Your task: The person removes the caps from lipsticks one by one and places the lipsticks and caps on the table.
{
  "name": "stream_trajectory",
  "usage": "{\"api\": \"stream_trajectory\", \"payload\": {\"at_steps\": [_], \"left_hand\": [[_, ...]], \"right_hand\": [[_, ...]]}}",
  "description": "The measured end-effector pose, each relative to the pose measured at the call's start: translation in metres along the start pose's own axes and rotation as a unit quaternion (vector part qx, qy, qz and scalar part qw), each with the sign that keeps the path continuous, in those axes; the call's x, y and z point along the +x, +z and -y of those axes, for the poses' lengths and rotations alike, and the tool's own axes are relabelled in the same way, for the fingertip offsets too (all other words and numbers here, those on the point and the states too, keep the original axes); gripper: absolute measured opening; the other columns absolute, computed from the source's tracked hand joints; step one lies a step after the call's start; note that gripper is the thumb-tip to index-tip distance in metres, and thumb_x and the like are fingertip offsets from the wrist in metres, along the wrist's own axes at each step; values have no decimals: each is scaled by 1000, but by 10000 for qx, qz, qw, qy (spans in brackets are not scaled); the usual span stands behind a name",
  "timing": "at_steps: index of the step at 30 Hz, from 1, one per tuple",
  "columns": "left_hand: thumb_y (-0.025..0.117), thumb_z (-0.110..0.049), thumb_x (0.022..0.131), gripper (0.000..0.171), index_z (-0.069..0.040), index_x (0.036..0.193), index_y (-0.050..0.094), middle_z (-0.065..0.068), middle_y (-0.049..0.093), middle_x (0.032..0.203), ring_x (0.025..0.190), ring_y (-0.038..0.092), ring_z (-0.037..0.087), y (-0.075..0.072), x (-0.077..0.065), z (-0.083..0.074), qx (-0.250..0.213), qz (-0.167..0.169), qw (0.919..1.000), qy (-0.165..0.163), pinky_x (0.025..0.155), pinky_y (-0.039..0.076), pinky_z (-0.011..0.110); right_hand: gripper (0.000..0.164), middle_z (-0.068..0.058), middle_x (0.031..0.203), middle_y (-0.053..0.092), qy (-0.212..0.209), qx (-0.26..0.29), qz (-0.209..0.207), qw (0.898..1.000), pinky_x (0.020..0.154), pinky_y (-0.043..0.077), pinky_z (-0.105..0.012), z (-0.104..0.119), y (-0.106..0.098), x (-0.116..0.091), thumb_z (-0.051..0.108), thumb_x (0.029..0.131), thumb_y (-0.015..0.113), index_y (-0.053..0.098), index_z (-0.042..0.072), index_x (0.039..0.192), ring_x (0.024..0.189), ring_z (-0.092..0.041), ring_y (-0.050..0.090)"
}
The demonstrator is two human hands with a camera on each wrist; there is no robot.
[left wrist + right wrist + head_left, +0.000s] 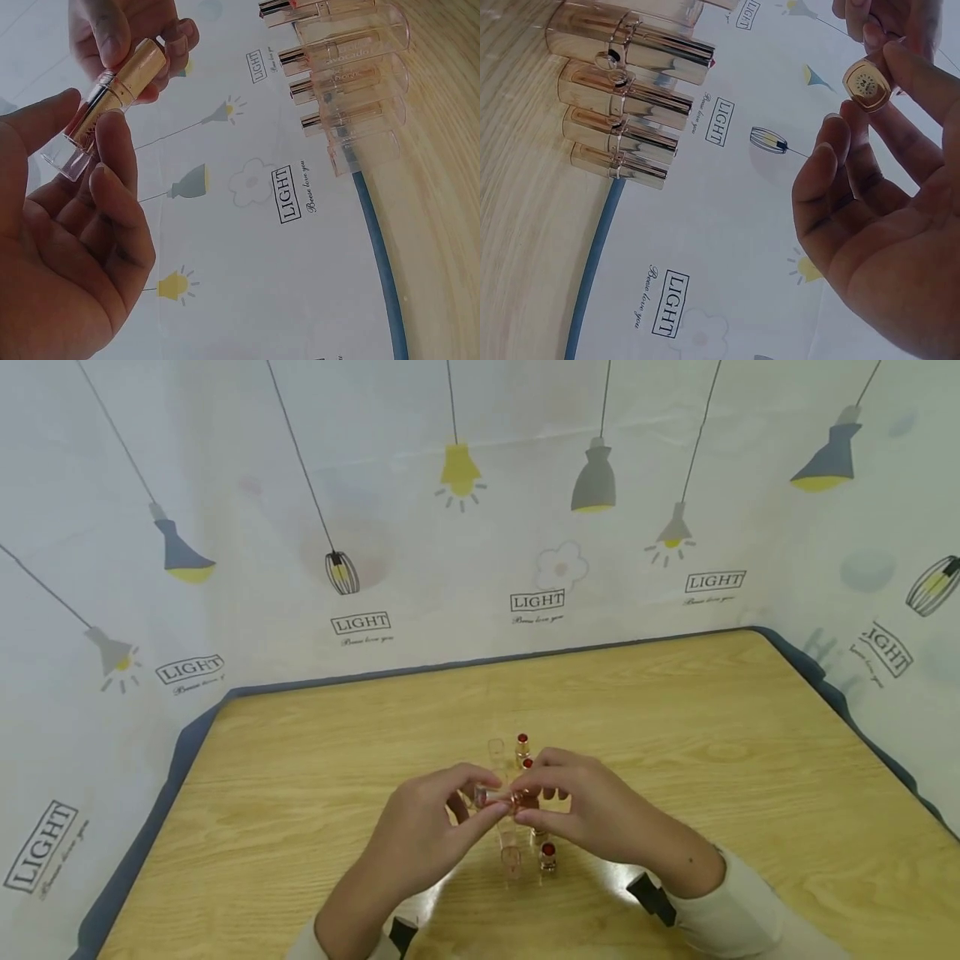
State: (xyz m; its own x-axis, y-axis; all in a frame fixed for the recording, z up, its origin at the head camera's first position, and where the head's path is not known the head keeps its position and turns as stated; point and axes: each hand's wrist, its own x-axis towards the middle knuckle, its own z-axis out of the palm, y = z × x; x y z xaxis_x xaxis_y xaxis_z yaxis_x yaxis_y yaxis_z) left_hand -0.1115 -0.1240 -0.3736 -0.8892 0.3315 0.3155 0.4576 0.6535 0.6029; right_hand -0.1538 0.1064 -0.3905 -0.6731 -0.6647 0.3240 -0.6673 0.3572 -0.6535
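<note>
Over the table, both hands meet at a lipstick with a gold tube [142, 71] and a clear cap [69, 159]. My left hand [431, 822] pinches the clear cap between thumb and fingers. The right hand [592, 793] grips the lipstick by its base, whose labelled end [866, 86] faces the right wrist camera. Part of the gold tube shows inside the clear cap in the left wrist view. Beneath the hands, uncapped lipsticks [548, 856] with red tips stand upright in a column, partly hidden. Left of them runs a column of clear caps [511, 862].
The wood-grain table [322, 760] has a dark blue edging [390, 674] along its back. A white sheet [405, 510] printed with lamps surrounds it on the back and sides. Black straps [651, 897] hang at the wrists.
</note>
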Motion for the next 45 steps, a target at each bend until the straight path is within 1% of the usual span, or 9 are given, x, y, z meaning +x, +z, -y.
{"api": "stream_trajectory", "payload": {"at_steps": [6,13,25,30,33,36,38,42,45], "left_hand": [[71,-41,92,22,-25,107,71,-17,68,79,64,60,-6,-3,0,-2,57,193,9997,-161,56,49,17],[70,-44,92,22,-29,108,69,-18,68,82,65,62,-4,-5,-1,-1,-411,425,9972,-465,57,52,21],[68,-44,93,21,-26,105,67,-12,69,87,67,61,0,-12,-3,-4,-497,664,9951,-543,59,53,23],[68,-44,94,23,-24,104,66,-10,69,86,67,61,3,-14,-3,-4,-739,862,9919,-570,59,53,24],[66,-41,96,25,-19,108,63,-2,70,87,67,63,8,-21,-6,1,-1069,844,9870,-858,60,54,26],[64,-34,99,24,-16,113,60,6,69,91,69,65,14,-32,-9,9,-1369,581,9821,-1158,60,55,28],[62,-29,100,22,-14,116,58,9,67,93,70,66,16,-37,-9,16,-1460,415,9814,-1173,59,55,30],[61,-28,101,20,-18,118,58,2,66,92,74,63,15,-40,-2,31,-1137,274,9877,-1033,61,51,28],[61,-32,100,26,-23,125,59,-5,66,94,79,59,14,-38,7,42,-774,312,9913,-1016,65,47,26]], "right_hand": [[21,12,91,58,-63,-32,35,10000,64,47,-20,1,-3,1,32,92,72,74,24,112,76,-2,48],[21,11,90,58,-28,-19,50,10000,65,47,-20,2,-6,-2,33,92,72,74,24,111,76,-2,49],[18,12,92,61,-319,-134,107,9993,69,49,-19,5,-10,-2,33,91,73,75,23,106,80,0,51],[17,12,93,62,-261,-276,234,9990,71,49,-20,6,-13,-5,33,91,73,75,24,105,81,-1,52],[14,12,92,62,-6,-457,252,9986,71,50,-20,7,-16,-5,31,90,75,75,24,102,81,-1,53],[14,14,91,61,299,-523,176,9980,71,50,-21,7,-19,-4,29,89,77,75,24,102,82,-1,56],[14,14,90,60,423,-436,132,9981,71,51,-21,7,-19,-4,27,89,77,74,23,102,82,-2,58],[15,15,91,60,463,-328,37,9984,73,53,-21,6,-19,-5,26,90,76,74,22,104,85,-3,61],[15,14,91,60,410,-321,-98,9986,73,53,-21,5,-18,-6,25,90,76,74,21,104,86,-4,62]]}}
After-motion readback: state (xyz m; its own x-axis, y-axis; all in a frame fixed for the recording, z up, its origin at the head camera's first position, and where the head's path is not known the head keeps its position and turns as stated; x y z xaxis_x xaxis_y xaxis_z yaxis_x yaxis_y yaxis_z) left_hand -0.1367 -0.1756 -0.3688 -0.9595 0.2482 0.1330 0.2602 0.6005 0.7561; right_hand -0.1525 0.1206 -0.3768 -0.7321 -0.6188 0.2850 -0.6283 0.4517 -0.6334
